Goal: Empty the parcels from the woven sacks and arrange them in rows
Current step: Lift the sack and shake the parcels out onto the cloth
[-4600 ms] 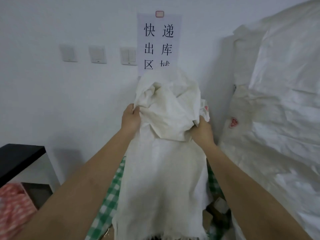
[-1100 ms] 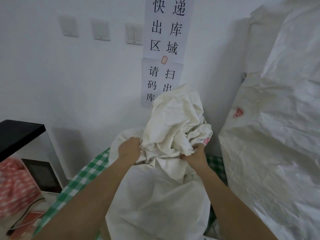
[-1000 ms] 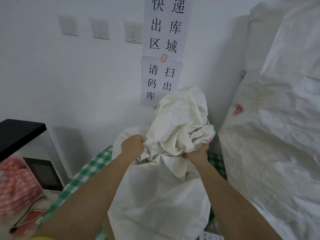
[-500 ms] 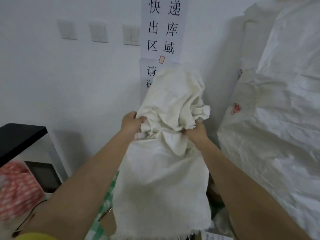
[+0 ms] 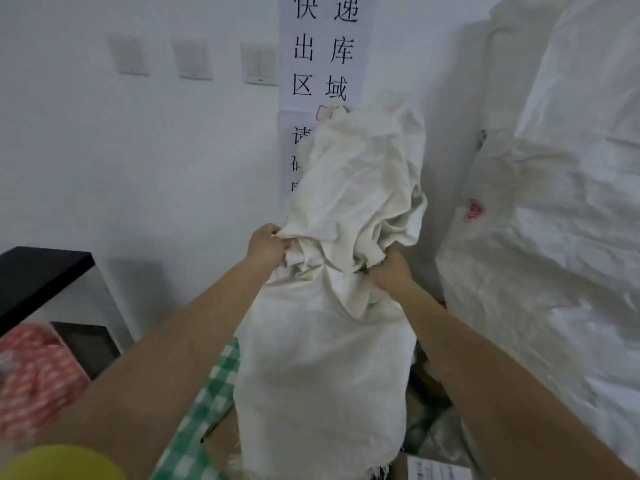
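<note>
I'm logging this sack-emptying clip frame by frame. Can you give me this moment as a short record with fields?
setting: white wall with paper signs
held item: woven sack, upside down, frayed open end at bottom
left hand: grips bunched sack fabric
right hand: grips bunched sack fabric
under sack: cardboard parcels on green checked cloth
right side: large full white sacks

woven sack [image 5: 322, 358]: cream-white, plain, frayed hem
cloth [image 5: 207, 400] at 7 o'clock: green and white check
bundle [image 5: 31, 375] at 8 o'clock: red with white spots, blurred, perhaps a print
large sacks [image 5: 554, 237] at 3 o'clock: white, with a small red mark [image 5: 472, 210]
wall sign [image 5: 322, 53]: white, black characters
sleeve [image 5: 52, 462]: yellow
</note>
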Demonstrator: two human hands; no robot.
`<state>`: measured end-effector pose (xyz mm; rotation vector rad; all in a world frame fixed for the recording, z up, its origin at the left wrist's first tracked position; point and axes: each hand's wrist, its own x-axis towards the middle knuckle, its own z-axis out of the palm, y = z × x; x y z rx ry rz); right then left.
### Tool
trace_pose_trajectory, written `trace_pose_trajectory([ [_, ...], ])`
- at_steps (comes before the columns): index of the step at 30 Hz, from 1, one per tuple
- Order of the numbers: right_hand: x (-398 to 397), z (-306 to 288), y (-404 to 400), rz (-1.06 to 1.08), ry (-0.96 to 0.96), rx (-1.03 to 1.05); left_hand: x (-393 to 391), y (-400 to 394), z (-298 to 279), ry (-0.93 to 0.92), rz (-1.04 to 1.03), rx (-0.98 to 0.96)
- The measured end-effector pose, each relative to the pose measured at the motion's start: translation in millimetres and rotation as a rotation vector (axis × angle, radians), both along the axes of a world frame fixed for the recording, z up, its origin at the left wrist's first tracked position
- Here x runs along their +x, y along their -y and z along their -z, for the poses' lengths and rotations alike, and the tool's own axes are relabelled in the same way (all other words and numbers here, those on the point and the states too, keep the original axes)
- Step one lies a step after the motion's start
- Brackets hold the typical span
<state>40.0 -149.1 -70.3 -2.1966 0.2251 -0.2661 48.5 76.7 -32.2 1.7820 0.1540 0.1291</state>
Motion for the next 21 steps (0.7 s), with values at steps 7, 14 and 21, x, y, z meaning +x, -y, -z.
trace_pose_trajectory([
  [7,4.1,-42.2,-3.0,0.006,0.372,0.26,5.0,-10.0,-55.7,0.293,-0.086,-0.335],
  [14,12.9,-36.5,-0.6,0.013,0.149,0.036,8.2,-2.3,-55.0,0.072,0.01,-0.074],
  [21,4.8,-23.9,2.7,-0.003,0.186,0.095,7.3,-10.7,-46.2,0.14,-0.036,-0.103],
])
